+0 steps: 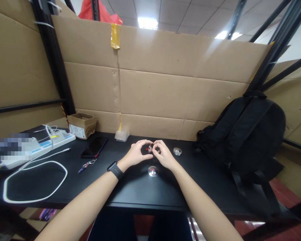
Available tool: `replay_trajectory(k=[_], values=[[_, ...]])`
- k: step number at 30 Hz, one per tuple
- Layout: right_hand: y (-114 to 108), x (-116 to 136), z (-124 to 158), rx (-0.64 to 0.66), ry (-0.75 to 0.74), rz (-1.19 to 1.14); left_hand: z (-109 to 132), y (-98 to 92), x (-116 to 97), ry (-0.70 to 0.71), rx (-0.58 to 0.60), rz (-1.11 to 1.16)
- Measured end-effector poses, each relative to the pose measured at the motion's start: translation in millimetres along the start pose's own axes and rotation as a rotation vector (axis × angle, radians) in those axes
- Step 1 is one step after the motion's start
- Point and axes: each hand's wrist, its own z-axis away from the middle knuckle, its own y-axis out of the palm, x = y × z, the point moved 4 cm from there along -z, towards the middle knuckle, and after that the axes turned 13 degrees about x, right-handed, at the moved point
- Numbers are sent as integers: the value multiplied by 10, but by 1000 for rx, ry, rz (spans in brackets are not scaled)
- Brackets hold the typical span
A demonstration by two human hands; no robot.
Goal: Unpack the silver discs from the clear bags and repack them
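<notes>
Just beyond the shiny disc [153,171], a small shiny part [150,148] is framed by the curled left hand [139,152] and right hand [162,154], whose pinch cannot be made out, and could be dropped onto the table [132,192] by slipping fingertips.

Around a shiny metal disc [153,171], the black table [215,177] carries a round silvery piece [177,151] and backpack [256,134] at two o'clock, keychain [86,166] and white cable [61,198] at nine, smartphone [94,147] and cardboard box [81,127] at ten.

Readable text: none | small carton [91,126]: white label [76,131], print too small
</notes>
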Motion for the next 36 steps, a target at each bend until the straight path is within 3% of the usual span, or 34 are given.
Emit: replay_trajectory(k=[19,24,32,36], values=[[-232,-58,63,30,-19,106,-17,49,19,-78,75,-144],[-204,-129,65,76,116,11,0,84,45,-104,112,-176],[-232,-251,87,38,286,-191,17,181,17,-49,163,-192],[-268,-320,98,1,351,-370,-26,34,88,-79,84,-253]])
